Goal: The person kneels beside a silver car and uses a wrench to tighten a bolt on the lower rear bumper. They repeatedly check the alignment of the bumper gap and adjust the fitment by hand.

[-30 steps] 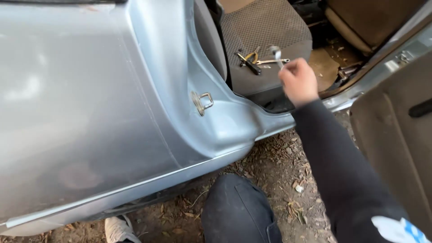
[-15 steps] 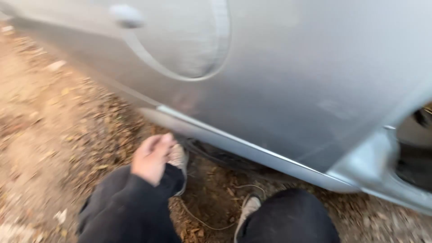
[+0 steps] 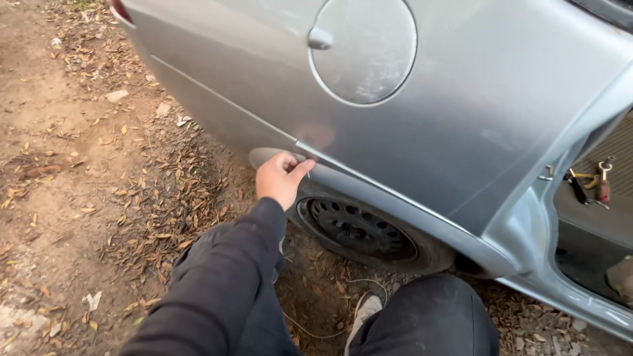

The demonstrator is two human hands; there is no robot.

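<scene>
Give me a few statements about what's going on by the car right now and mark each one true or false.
1. The left hand touches the edge of the wheel arch above the tyre. True.
2. The round fuel flap hangs open. False: it sits shut, flush with the silver panel.
3. The car stands on smooth tarmac. False: the ground is dirt strewn with dry leaves.
4. Small tools lie inside the open door at the right. True.
5. The left hand holds a screwdriver. False: its grip is open, fingers on the arch, holding nothing.
</scene>
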